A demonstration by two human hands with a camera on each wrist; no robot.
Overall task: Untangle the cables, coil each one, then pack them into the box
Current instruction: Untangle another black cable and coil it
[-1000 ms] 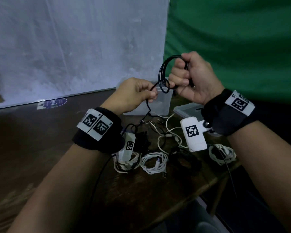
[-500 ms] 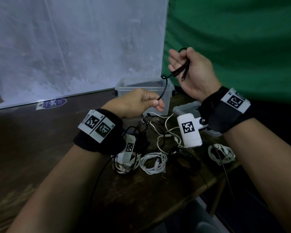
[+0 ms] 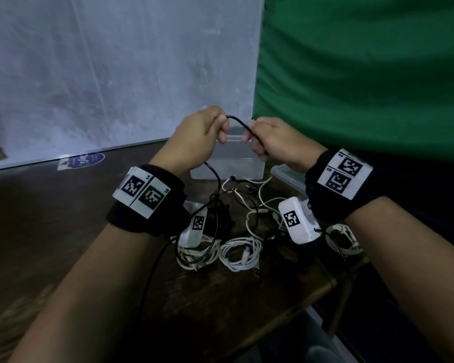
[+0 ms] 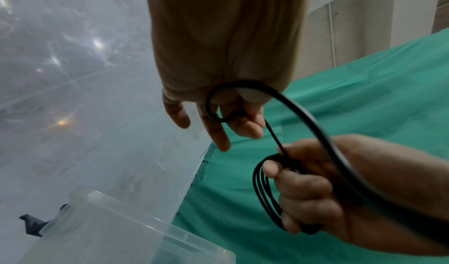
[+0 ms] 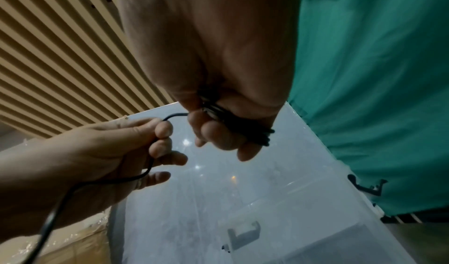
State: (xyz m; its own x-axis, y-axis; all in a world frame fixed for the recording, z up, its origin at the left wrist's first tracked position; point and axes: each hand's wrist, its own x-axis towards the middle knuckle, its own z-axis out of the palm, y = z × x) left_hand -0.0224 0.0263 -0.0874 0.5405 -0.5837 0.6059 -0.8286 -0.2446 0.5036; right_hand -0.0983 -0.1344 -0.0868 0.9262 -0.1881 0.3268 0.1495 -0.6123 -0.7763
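Lowered from shoulder height, right hand (image 3: 278, 142) meets left hand (image 3: 197, 140) above the clear box (image 3: 226, 166). Left-wrist view: right grip clenches the coiled black cable (image 4: 264, 187). Right-wrist view: left grip pinches its loose tail, running leftward to the tabletop.

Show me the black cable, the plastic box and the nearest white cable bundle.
black cable (image 3: 237, 122), head view, arc between the hands.
plastic box (image 3: 228, 171), head view, front wall.
white cable bundle (image 3: 240, 254), head view, coil's middle.
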